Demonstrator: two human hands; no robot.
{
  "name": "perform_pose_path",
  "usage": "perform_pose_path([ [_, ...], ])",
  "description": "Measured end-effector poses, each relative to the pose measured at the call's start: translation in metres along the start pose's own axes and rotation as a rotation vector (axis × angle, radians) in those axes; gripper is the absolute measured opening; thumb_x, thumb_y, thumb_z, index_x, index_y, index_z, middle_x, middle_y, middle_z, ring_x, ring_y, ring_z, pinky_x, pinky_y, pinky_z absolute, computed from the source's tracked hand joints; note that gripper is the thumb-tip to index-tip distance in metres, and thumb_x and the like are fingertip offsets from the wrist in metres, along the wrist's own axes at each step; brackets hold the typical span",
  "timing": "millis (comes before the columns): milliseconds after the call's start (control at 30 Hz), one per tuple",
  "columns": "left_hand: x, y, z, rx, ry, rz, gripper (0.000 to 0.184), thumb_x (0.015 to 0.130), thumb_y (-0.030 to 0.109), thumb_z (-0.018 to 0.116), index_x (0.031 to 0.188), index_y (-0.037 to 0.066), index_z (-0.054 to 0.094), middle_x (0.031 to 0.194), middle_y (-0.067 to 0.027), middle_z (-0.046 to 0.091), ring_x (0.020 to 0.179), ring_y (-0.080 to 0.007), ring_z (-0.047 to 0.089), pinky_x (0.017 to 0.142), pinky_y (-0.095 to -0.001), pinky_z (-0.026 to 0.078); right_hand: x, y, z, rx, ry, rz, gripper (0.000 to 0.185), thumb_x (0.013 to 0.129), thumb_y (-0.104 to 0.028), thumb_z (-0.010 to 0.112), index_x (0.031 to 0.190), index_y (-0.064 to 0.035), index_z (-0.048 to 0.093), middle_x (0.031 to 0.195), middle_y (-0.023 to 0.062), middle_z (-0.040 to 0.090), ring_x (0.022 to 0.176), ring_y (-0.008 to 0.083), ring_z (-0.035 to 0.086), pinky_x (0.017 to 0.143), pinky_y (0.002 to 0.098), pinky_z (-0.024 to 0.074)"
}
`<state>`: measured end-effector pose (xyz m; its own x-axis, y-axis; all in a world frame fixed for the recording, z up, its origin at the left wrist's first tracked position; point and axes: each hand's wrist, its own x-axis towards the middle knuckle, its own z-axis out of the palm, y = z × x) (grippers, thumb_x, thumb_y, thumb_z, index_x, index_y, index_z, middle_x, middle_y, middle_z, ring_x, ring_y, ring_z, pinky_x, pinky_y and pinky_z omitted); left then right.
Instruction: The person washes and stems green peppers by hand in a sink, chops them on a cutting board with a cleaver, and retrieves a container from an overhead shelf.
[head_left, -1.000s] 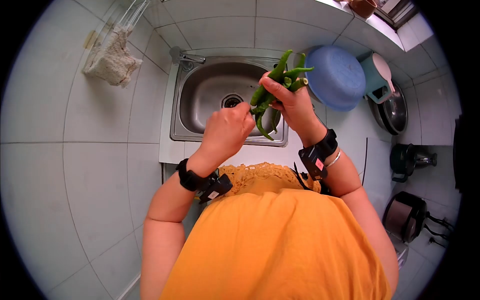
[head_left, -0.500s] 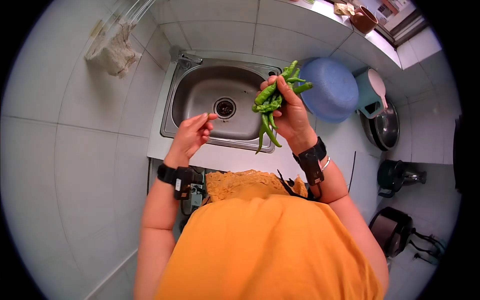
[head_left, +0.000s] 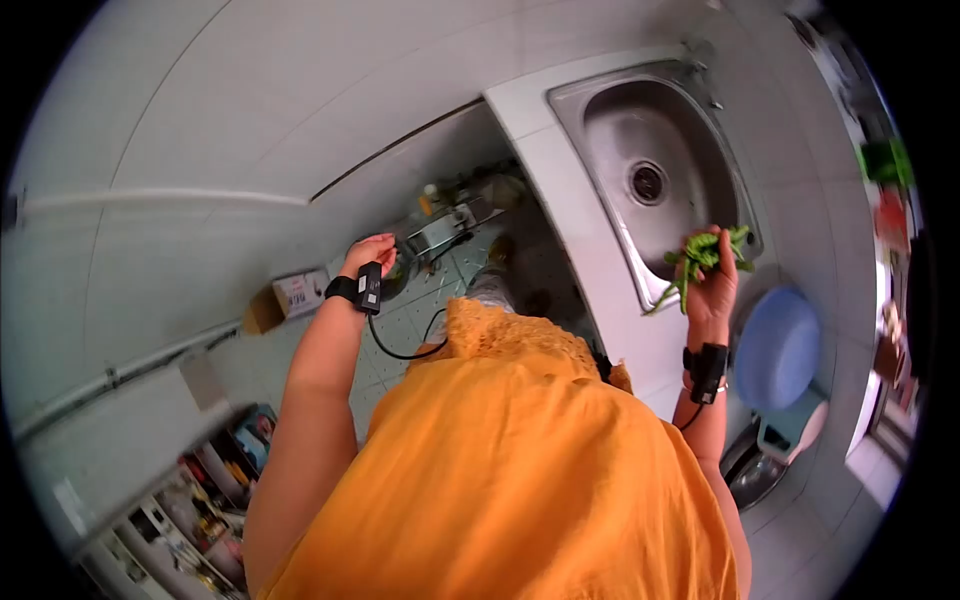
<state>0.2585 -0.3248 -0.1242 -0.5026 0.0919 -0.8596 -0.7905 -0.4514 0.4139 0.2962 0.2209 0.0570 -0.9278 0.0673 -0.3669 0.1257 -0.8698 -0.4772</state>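
Observation:
A bunch of long green chili peppers (head_left: 700,256) is gripped in my right hand (head_left: 714,292), above the near right rim of the steel sink (head_left: 625,240). Several peppers stick out past the fingers, and thin ends hang down. On the other side, my left hand (head_left: 372,256) is stretched out low over the floor with its fingers curled together. Whatever those fingers pinch is too small to make out. Just beyond them, partly covered by the hand, is a dark round container (head_left: 400,272).
A faucet (head_left: 704,76) stands at the sink's far edge. On the right are a blue basin (head_left: 778,348) and a pale jug (head_left: 793,428). A cardboard box (head_left: 290,300) sits by the left wall. Bottles (head_left: 432,198) and other items stand under the counter (head_left: 560,185).
My view has turned left, so the sink now appears at the upper right. My left hand has left the sink and reached out over the floor. The peppers stay in my right hand.

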Motion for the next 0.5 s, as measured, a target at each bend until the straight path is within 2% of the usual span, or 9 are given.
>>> perform_pose_path([
  [100, 0.024, -0.02, -0.072, 0.039, -0.205, -0.068, 0.019, 0.084, 0.005, 0.062, 0.101, 0.005, 0.053, 0.082, -0.0077, 0.06, 0.072, -0.0165, 0.062, 0.06, -0.0251, 0.053, -0.005, -0.007, -0.002, -0.098, 0.048, -0.04, 0.022, 0.093, -0.028, 0.052, 0.098, -0.0087, 0.06, 0.09, 0.0073, 0.059, 0.077, 0.0211, 0.056, 0.048, 0.0214, 0.0423],
  [167, 0.032, -0.034, -0.095, 0.061, 0.088, 0.058, 0.019, 0.081, 0.007, 0.062, 0.098, 0.005, 0.053, 0.074, -0.0071, 0.06, 0.063, -0.0176, 0.06, 0.05, -0.0298, 0.052, -0.006, -0.014, -0.004, -0.131, -0.089, -0.01, 0.022, 0.094, -0.028, 0.049, 0.098, -0.0085, 0.059, 0.09, 0.0082, 0.059, 0.083, 0.0223, 0.058, 0.051, 0.0229, 0.0469],
  [233, 0.055, -0.028, -0.148, 0.183, -0.208, 0.156, 0.012, 0.079, 0.005, 0.06, 0.09, 0.003, 0.055, 0.07, -0.0074, 0.059, 0.056, -0.0214, 0.059, 0.045, -0.0353, 0.05, -0.013, -0.009, 0.024, -0.162, -0.086, -0.049, 0.021, 0.094, -0.028, 0.048, 0.099, -0.0087, 0.057, 0.091, 0.0082, 0.058, 0.083, 0.0222, 0.058, 0.057, 0.0256, 0.0526],
  [267, 0.08, -0.04, -0.177, 0.415, -0.021, 0.218, 0.015, 0.074, 0.015, 0.061, 0.082, 0.003, 0.061, 0.073, -0.0074, 0.063, 0.061, -0.0227, 0.061, 0.054, -0.0358, 0.05, -0.013, -0.01, 0.026, -0.216, -0.143, -0.052, 0.021, 0.094, -0.027, 0.048, 0.1, -0.0085, 0.056, 0.091, 0.0084, 0.058, 0.083, 0.0222, 0.058, 0.06, 0.0281, 0.0556],
  [333, 0.147, -0.057, -0.212, 1.523, 0.416, 0.2, 0.031, 0.067, 0.028, 0.063, 0.08, 0.0, 0.065, 0.081, -0.0118, 0.068, 0.076, -0.0271, 0.065, 0.065, -0.0358, 0.049, -0.02, 0.013, 0.056, -0.256, 0.017, -0.145, 0.02, 0.093, -0.022, 0.051, 0.097, -0.0045, 0.058, 0.09, 0.0086, 0.059, 0.073, 0.0145, 0.056, 0.042, 0.0184, 0.0362],
  [367, 0.141, -0.062, -0.213, 1.515, 0.407, 0.204, 0.031, 0.067, 0.028, 0.063, 0.08, 0.0, 0.065, 0.081, -0.0118, 0.068, 0.076, -0.0271, 0.065, 0.065, -0.0358, 0.049, -0.021, 0.021, 0.062, -0.264, 0.035, -0.144, 0.02, 0.093, -0.023, 0.051, 0.097, -0.0048, 0.058, 0.09, 0.0078, 0.06, 0.073, 0.0137, 0.056, 0.042, 0.018, 0.0356],
  [433, 0.103, -0.051, -0.198, 0.676, 0.635, 0.264, 0.005, 0.068, 0.003, 0.059, 0.07, 0.0, 0.057, 0.07, -0.0069, 0.06, 0.06, -0.0211, 0.058, 0.05, -0.0366, 0.044, -0.013, 0.05, 0.074, -0.296, 0.037, -0.116, 0.019, 0.092, -0.023, 0.053, 0.098, -0.0059, 0.058, 0.09, 0.0057, 0.06, 0.073, 0.011, 0.055, 0.042, 0.017, 0.0335],
  [467, 0.102, -0.043, -0.173, 0.622, 0.784, -0.003, 0.026, 0.067, 0.025, 0.066, 0.075, 0.0, 0.065, 0.077, -0.0149, 0.067, 0.073, -0.0295, 0.065, 0.061, -0.0369, 0.049, -0.016, 0.06, 0.091, -0.311, 0.036, -0.089, 0.018, 0.091, -0.023, 0.054, 0.098, -0.0068, 0.059, 0.087, 0.0037, 0.061, 0.072, 0.0085, 0.055, 0.042, 0.0164, 0.0317],
  [500, 0.1, -0.037, -0.164, 0.638, 0.532, 0.167, 0.018, 0.072, 0.02, 0.065, 0.076, 0.002, 0.066, 0.072, -0.0125, 0.066, 0.067, -0.0257, 0.064, 0.056, -0.035, 0.049, -0.02, 0.059, 0.1, -0.342, 0.02, -0.042, 0.017, 0.09, -0.022, 0.055, 0.097, -0.0073, 0.059, 0.084, 0.0029, 0.061, 0.07, 0.0086, 0.055, 0.042, 0.0165, 0.0318],
])
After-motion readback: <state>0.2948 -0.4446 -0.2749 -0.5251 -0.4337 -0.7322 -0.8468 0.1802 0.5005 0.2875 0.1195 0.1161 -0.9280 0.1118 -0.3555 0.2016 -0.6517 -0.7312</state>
